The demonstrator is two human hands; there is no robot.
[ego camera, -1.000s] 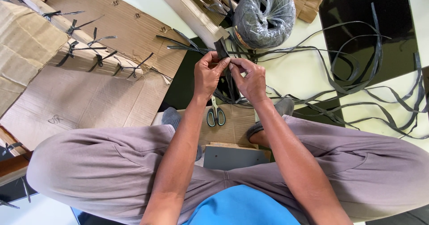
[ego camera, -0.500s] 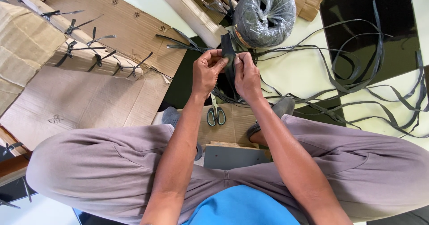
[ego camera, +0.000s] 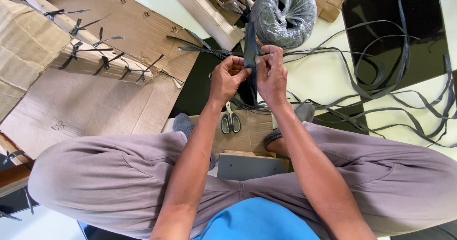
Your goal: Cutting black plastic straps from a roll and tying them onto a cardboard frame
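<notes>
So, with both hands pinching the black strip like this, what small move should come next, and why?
Probably draw the hands apart sideways to split the black strip further. The left hand and the right hand pinch it side by side, and it stands upright between them. The scissors lie unused below.

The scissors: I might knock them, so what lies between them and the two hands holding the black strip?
In the head view, only bare cardboard and a few loose dark strands lie between the scissors and the left hand and right hand.
</notes>
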